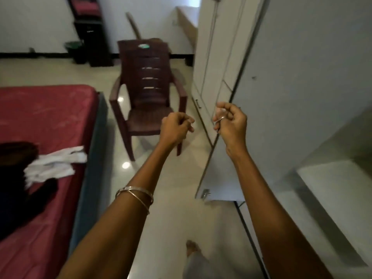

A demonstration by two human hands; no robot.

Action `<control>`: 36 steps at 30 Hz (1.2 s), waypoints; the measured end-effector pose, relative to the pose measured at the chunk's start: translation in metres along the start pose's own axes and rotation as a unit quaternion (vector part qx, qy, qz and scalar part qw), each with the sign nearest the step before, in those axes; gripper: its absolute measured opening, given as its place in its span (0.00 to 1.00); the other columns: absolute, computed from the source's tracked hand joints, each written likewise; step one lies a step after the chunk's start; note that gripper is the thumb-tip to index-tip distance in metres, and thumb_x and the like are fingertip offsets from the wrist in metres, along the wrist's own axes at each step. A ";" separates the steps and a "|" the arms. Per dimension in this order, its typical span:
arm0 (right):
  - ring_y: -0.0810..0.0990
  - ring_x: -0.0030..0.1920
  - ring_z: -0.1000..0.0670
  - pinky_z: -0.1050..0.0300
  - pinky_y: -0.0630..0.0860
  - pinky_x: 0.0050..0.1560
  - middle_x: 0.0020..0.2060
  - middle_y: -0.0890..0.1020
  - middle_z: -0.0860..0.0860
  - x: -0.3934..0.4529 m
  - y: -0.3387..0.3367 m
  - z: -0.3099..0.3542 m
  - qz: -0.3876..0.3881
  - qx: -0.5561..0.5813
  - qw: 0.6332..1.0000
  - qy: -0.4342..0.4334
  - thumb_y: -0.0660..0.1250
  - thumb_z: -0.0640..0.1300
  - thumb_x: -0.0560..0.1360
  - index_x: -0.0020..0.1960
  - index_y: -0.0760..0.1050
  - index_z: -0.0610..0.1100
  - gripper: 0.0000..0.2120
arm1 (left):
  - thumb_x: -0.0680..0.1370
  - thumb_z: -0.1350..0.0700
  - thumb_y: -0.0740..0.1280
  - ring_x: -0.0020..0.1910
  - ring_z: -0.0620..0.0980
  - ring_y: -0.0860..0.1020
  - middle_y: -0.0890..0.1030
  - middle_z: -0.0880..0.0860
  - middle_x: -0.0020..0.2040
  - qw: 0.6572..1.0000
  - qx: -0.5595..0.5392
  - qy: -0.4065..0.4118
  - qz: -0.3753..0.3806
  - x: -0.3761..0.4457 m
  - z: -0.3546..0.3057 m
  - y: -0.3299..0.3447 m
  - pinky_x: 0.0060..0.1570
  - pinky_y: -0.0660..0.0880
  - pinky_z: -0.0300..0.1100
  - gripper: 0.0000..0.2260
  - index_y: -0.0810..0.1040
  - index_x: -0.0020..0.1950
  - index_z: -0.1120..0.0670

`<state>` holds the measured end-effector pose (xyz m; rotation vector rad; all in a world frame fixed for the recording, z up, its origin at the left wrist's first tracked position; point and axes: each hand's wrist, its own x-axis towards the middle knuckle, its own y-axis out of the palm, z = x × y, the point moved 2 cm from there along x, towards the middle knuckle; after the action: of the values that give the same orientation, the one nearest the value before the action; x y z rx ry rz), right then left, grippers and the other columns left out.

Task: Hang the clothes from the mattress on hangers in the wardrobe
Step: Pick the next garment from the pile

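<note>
White clothes (pixel 55 165) (crumpled) — red mattress (pixel 46 115)

Brown plastic armchair (pixel 148 91) standing on the glossy pale floor tiles (pixel 40 72), with a dark bin (pixel 74 50) and tall black stand (pixel 90 33) against the far white wall (pixel 34 23), well apart from it.

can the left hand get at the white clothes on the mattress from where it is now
Probably yes. The left hand is raised over the floor, holding nothing, and the white clothes lie near the mattress edge on that side. Nothing stands between them, though it would have to swing back and down.
</note>
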<state>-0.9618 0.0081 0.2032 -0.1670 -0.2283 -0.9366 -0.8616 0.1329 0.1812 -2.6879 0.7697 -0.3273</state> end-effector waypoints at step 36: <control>0.83 0.47 0.41 0.49 0.76 0.57 0.42 0.84 0.41 -0.298 0.747 -0.239 0.736 -0.313 0.596 0.068 0.68 0.37 0.74 0.40 0.79 0.44 0.05 | 0.75 0.72 0.61 0.23 0.46 0.76 0.77 0.47 0.23 0.535 -0.246 -0.577 -0.566 -0.266 0.526 -0.456 0.31 0.74 0.40 0.14 0.74 0.34 0.56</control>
<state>-0.4960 0.6171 -0.1385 -0.7915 0.4120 0.7233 -0.7073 0.7725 -0.1694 -2.4821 -1.4797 1.4862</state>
